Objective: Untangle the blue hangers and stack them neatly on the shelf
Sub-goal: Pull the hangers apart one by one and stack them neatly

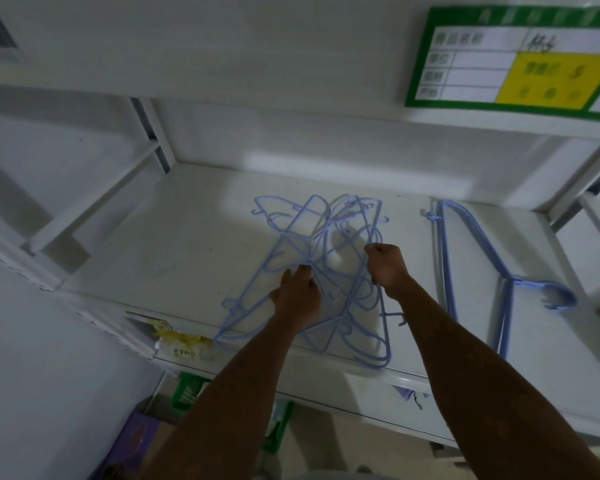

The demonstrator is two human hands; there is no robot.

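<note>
The tangled blue hangers (323,271) lie mid-shelf with their lower ends jutting past the front edge of the white shelf (174,237) at 6 o'clock, while the neat stack of hangers (471,268) sits apart at 3 o'clock. The left hand (297,299) presses flat and open on the knot; the right hand (387,266) is closed around one wire. A hard tug could snag interlocked hooks, dragging the heap over the edge.

A tangle of hangers (323,271) lay on the shelf (187,244), under both hands. The left hand (297,296) rested on its middle; the right hand (387,266) gripped a wire at its right side. Right of that grip, apart, lay a stack of hangers (475,268).
</note>
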